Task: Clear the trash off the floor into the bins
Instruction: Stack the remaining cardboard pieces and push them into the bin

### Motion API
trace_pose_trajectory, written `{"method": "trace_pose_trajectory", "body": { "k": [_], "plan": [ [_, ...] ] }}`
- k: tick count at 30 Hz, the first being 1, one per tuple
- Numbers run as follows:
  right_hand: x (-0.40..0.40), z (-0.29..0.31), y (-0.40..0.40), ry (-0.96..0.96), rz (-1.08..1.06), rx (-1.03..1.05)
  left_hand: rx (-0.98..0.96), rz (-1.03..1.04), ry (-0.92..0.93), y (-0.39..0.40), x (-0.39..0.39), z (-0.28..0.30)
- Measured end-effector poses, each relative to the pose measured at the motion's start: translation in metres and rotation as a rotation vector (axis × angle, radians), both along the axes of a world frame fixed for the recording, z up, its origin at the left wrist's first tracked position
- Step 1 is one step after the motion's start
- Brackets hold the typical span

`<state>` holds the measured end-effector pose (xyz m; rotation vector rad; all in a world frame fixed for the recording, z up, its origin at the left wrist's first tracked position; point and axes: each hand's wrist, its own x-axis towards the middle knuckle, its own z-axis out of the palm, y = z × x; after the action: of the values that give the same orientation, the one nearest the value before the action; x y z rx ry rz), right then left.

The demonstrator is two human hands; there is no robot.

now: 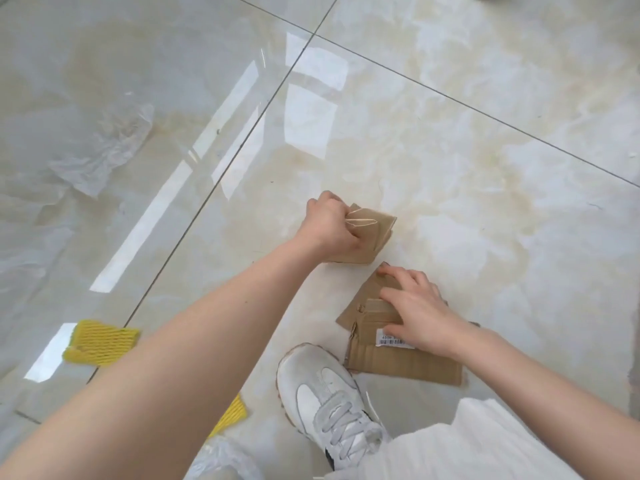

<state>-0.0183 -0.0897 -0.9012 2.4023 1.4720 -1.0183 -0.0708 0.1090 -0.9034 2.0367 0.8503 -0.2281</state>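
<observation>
My left hand [330, 225] is closed around a small folded piece of brown cardboard [375, 230], held just above the glossy tiled floor. Below it, a larger flat cardboard piece [398, 362] with a white barcode label lies on the floor. My right hand [417, 306] rests flat on top of it, fingers spread and touching its upper edge. No bin is in view.
A crumpled clear plastic bag [104, 150] lies at the far left. Two yellow foam net pieces [100, 342] [230, 415] lie at lower left. More clear plastic [221, 459] sits at the bottom edge. My white sneaker [329, 400] stands beside the large cardboard.
</observation>
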Motion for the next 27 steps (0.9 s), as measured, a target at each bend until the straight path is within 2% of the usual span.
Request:
{"method": "trace_pose_trajectory", "body": {
  "k": [6,12,18,23,27],
  "plan": [
    [0.005,-0.003,0.005,0.022,-0.065,-0.006,0.021,-0.057,0.071,-0.007,0.018,-0.009],
    [0.011,-0.004,0.02,0.014,-0.142,-0.007,-0.03,0.047,0.098,-0.015,0.018,-0.014],
    [0.017,-0.005,0.026,0.022,-0.135,-0.079,-0.091,0.006,0.133,-0.014,0.014,-0.008],
    [0.023,0.012,0.038,0.175,-0.097,-0.09,-0.232,0.027,0.014,-0.006,-0.006,-0.001],
    [0.029,0.035,0.067,0.16,-0.054,0.045,-0.333,0.186,-0.097,0.028,-0.028,0.011]
  ]
}}
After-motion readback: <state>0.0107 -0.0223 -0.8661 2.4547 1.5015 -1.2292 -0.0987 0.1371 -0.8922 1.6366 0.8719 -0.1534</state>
